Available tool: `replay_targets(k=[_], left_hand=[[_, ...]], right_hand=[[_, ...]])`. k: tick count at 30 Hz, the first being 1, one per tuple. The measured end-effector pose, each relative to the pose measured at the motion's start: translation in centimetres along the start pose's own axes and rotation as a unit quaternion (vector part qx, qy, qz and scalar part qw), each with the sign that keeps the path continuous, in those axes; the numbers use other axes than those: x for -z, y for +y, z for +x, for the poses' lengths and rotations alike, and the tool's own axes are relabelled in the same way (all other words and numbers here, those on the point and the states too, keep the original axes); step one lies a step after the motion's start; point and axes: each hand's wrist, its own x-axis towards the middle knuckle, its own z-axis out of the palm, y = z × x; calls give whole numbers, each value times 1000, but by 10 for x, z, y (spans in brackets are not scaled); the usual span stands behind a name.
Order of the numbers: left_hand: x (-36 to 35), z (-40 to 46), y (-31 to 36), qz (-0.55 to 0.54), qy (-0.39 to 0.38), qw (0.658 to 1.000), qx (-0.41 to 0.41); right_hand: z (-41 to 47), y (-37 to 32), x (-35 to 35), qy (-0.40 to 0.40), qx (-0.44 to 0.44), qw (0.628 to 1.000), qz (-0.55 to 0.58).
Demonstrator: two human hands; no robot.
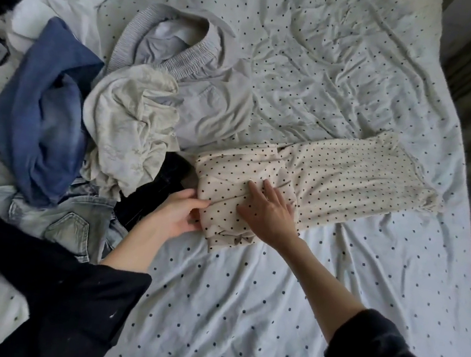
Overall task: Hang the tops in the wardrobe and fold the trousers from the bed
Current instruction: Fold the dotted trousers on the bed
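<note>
Polka-dot trousers (pixel 318 177): cream, thin soft fabric with small dark dots, lying on the bed just right of the clothes pile. The long axis runs from near the hands up and to the right; the loose far end points toward the right edge of the bed, while the near end is doubled over into a thick, squarish fold.
Left hand (pixel 181 213): at the left edge of the fold, thumb on top and fingers curled beneath, pinching the folded layers.
Right hand (pixel 269 209): palm down on top of the fold, fingers straight and slightly spread, pressing the cloth flat.
Sleeves: both forearms come out of dark, loose sleeves pushed back from the wrists.
Bed sheet (pixel 271 303): white with scattered dark dots, heavily creased, covering the whole mattress.
Grey trousers (pixel 208 100): pale grey, smooth fabric with a ribbed elastic waistband open in a loop, lying just beyond the cream pair.
Crumpled cream garment (pixel 132 132): bunched into soft ruffles, with what may be faint embroidery, though it is too blurred to be sure.
Blue denim garment (pixel 42 111): mid-blue, faded in patches, heaped at the left.
Pale jeans (pixel 72 225): washed-out light denim with a stitched back pocket showing, beneath the left forearm.
Black garment (pixel 165 175): dark cloth touching the left side of the fold.
</note>
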Motion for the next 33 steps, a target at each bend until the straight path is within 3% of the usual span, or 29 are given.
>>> replay_targets(k=[5,13,18,26,33], left_hand=[[8,-31,-2,-3,-51,998,-26],[63,-102,-15,87,-128,987,-38],[74,-138,-7,121,-156,978,-68],[27,-152,0,3,-79,993,-83],[-98,-113,-2,35,-20,995,-96]], right_hand=[[-19,-20,4,-47,-44,997,41],[-84,-75,-18,-101,-29,982,158],[-108,-98,-21,-141,-22,935,323],[-111,-69,20,-157,-17,857,491],[-105,27,58,-98,-71,805,580]])
